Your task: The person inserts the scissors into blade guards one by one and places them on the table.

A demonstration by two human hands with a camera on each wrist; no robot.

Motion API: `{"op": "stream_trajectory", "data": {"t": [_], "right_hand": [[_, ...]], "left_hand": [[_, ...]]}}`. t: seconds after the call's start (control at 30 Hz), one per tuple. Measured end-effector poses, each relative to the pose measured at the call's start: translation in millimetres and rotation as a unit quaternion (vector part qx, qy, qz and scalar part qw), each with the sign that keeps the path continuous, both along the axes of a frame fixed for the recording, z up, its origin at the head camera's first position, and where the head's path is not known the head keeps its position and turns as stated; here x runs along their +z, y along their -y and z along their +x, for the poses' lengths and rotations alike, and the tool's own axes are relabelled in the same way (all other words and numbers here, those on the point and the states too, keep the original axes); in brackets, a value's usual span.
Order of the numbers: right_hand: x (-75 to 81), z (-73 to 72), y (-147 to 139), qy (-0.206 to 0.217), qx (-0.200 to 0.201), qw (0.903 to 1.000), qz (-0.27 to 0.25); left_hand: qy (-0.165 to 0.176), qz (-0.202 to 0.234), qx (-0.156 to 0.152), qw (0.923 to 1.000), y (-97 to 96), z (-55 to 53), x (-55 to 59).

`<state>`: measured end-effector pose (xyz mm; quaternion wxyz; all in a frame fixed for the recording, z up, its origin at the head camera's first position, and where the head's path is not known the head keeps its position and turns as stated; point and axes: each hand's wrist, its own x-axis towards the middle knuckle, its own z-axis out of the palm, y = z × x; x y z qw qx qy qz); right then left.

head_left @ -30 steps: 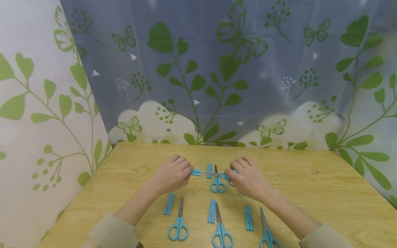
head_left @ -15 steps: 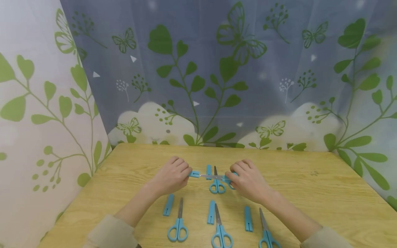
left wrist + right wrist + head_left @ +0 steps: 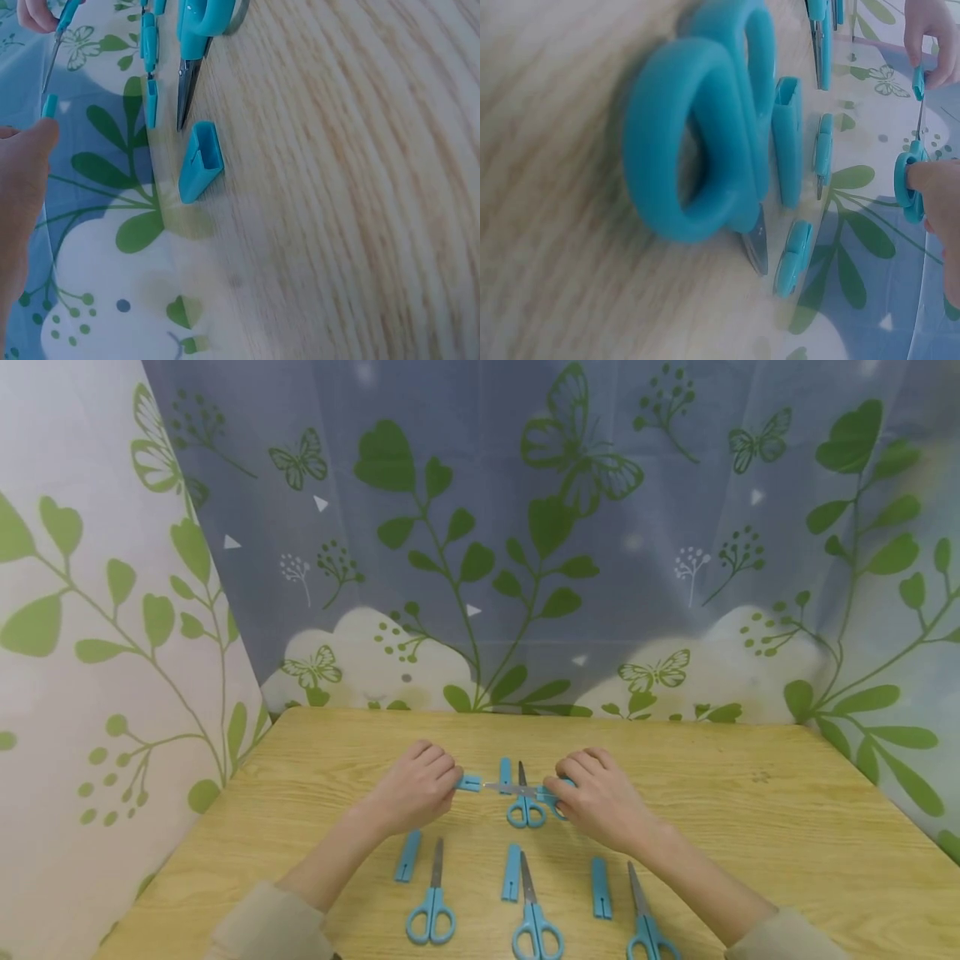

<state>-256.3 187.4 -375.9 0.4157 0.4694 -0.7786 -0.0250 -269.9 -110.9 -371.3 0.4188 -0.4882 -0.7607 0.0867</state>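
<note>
My left hand (image 3: 422,785) pinches a blue blade cover (image 3: 471,783) over the table's far half. Facing it, my right hand (image 3: 600,797) grips a pair of scissors by the blue handles (image 3: 909,187), blades pointing left. The scissors' tip lies just off the cover's slotted mouth, roughly in line with it. In the right wrist view the thumb overlaps a handle loop, and the left hand (image 3: 934,37) holds the cover (image 3: 918,82) beyond. Behind the held blades, another pair of scissors (image 3: 527,810) lies on the table beside its cover (image 3: 506,774).
Along the near side of the wooden table (image 3: 337,877) lie a left pair of scissors (image 3: 431,914), a middle pair (image 3: 536,927) and a right pair (image 3: 648,935). Each has a blue cover to its left, such as the right one (image 3: 601,889). A leaf-patterned curtain (image 3: 480,568) hangs behind.
My left hand has shifted slightly left with the cover, and a small gap now shows between the cover's mouth and the scissors' tip. My right hand has barely moved.
</note>
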Motion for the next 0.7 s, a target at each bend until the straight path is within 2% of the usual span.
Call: {"op": "stream_trajectory", "data": {"t": [0.37,0.7], "right_hand": [[-0.5,1.1,1.9,0.007,0.004,1.0,0.003],[-2.0,-0.1,-1.1,0.009,-0.007,0.9999,0.008]], "left_hand": [[-0.024,-0.01,0.001,0.9997,-2.8,0.4,-2.0],[-0.004,-0.006,0.004,1.0,0.8,0.8,-3.2]]}}
